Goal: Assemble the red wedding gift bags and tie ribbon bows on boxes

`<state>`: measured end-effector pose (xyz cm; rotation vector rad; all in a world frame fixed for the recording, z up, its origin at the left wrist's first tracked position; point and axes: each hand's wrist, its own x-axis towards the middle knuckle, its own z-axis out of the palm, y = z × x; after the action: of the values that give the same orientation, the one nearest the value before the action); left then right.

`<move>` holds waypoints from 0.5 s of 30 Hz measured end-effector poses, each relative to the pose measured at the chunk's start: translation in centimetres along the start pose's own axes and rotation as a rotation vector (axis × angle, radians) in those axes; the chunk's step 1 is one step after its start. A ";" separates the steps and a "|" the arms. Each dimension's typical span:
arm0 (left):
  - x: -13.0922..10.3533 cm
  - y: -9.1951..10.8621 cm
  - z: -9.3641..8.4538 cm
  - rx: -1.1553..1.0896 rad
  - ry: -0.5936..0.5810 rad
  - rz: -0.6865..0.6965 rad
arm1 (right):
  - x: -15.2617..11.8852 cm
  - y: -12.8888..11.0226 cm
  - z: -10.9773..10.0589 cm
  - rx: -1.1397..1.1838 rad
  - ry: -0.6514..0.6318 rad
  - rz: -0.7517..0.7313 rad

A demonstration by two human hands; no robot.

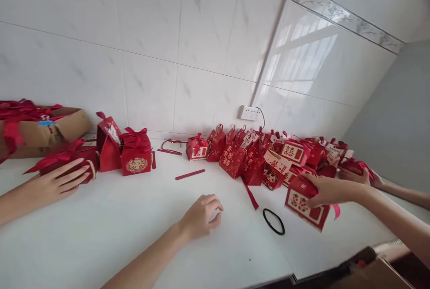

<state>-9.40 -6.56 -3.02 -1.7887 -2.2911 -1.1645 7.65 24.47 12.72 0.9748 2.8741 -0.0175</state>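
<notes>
My right hand [324, 190] grips a red gift box [304, 204] by its top, with the fingers and thumb around it. The box is tilted over the white table, and its front carries a cream panel with a red double-happiness pattern. A pink-red ribbon end hangs behind it. My left hand [202, 216] is over the table in the middle, loosely curled with a gap between thumb and fingers and nothing in it. Between my hands lies a black ring-shaped band [273, 222]. A flat red strip [190, 174] lies beyond my left hand.
Many red gift boxes [231, 159] crowd along the tiled wall at the right. At the left, another person's hand [67, 178] touches a red box, near a cardboard carton [72, 123] of ribbons. Another person's hands [356, 176] hold a red item at far right.
</notes>
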 end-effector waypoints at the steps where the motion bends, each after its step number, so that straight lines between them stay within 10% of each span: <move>1: 0.0 0.0 0.1 -0.029 -0.001 -0.008 | -0.9 -2.3 -0.7 0.028 -0.128 -0.086; 4: -0.1 -0.2 0.2 -0.074 0.132 0.025 | -3.4 -9.8 -1.5 0.060 -0.231 -0.265; 9: 0.3 -1.0 -0.8 0.081 0.486 0.054 | -3.8 -20.2 1.6 0.098 0.289 -0.333; 15: 0.7 -4.2 -2.8 0.091 0.636 -0.095 | -0.2 -24.6 8.4 0.463 0.516 -0.517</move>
<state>-14.28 -7.81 -2.97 -1.0679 -2.0102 -1.3628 -6.31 4.39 3.82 0.2582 3.6164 -0.5728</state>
